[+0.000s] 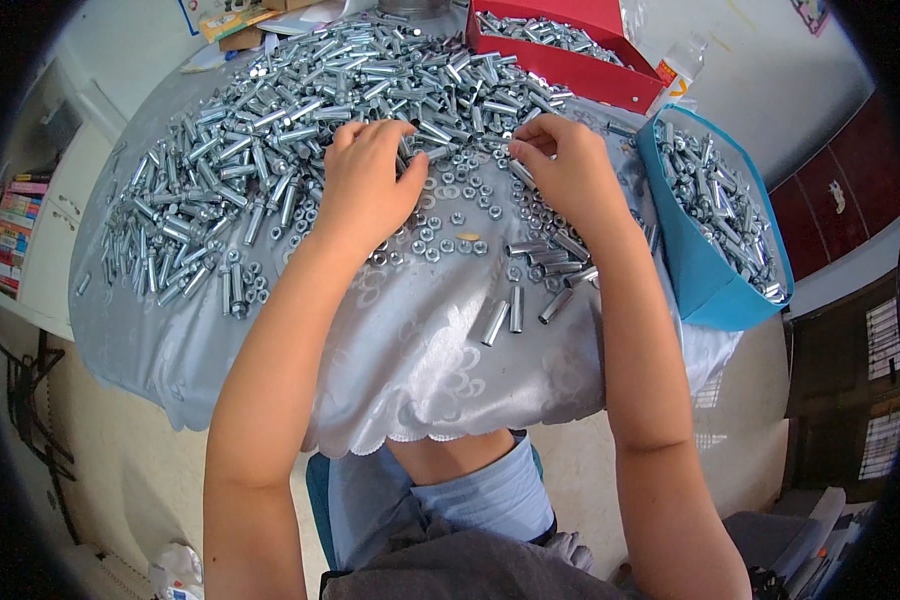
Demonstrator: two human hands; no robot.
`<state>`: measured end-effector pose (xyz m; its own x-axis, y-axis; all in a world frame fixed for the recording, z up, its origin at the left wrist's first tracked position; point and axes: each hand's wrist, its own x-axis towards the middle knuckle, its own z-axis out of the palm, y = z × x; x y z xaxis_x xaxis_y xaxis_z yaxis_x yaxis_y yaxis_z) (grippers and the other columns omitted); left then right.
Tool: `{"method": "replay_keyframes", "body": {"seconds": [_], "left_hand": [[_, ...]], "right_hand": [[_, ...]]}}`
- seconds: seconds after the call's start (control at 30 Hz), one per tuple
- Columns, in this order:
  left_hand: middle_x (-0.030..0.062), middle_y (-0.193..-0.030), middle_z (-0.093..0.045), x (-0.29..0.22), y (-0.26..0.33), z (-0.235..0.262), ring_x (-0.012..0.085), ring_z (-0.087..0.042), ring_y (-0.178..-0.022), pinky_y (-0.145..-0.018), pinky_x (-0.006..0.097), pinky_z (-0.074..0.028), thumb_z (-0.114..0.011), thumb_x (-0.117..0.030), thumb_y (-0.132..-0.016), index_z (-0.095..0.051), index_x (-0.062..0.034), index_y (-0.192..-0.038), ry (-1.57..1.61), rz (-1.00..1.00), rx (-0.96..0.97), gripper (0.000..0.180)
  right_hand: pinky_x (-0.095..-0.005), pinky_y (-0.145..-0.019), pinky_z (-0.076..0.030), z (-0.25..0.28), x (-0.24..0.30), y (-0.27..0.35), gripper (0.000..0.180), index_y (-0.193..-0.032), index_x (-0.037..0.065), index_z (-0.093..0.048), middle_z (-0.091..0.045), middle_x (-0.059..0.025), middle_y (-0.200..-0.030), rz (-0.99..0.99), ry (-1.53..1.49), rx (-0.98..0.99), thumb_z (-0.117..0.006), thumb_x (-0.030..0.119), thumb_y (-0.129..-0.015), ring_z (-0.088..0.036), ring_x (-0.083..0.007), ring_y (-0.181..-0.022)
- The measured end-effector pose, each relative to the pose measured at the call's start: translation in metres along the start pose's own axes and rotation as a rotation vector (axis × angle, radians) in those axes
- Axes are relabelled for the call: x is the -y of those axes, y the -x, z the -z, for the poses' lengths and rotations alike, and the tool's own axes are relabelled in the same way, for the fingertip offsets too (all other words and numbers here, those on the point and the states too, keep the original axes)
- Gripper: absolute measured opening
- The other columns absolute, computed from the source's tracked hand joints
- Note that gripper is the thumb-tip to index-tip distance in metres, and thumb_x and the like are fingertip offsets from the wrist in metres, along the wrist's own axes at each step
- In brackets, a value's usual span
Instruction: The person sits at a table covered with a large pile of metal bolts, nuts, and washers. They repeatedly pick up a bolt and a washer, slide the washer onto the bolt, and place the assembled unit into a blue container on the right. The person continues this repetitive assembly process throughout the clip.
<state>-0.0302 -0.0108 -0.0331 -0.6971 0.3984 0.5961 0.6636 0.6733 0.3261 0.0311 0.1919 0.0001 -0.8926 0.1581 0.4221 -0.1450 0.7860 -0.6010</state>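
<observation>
A large heap of silvery expansion anchor bolts with metal sleeves [300, 110] covers the far half of the table. My left hand [370, 185] rests at the heap's near edge, fingers bent over the bolts and thumb held apart; its fingertips are partly hidden among the metal. Across from it, my right hand [570, 165] has thumb and forefinger pinched together beside the heap; what lies between them is too small to make out. Loose hex nuts [457, 218] are scattered between and below the hands. Several loose sleeves [516, 309] lie nearer me, by my right forearm.
A blue bin [720, 285] full of bolts stands at the table's right edge. Behind it are a red box [570, 78] holding more bolts and a clear plastic bottle [682, 65]. A shiny grey tablecloth [390, 350] hangs over the near edge above my lap.
</observation>
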Motion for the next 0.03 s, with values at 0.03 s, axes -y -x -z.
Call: {"method": "replay_keyframes", "body": {"seconds": [0.03], "left_hand": [[0.0115, -0.109, -0.057, -0.0002, -0.0001, 0.0006, 0.0296, -0.043, -0.109, -0.095, 0.04, -0.031, -0.061, -0.023, -0.077, -0.056, -0.0082, -0.107, 0.007, 0.012, 0.012, 0.034]], "right_hand": [[-0.0399, -0.075, -0.046, 0.0007, 0.0055, 0.0015, 0.018, -0.083, 0.002, -0.065, -0.063, -0.0193, -0.079, -0.023, -0.045, -0.009, -0.063, 0.017, -0.072, -0.062, -0.0291, -0.076]]}}
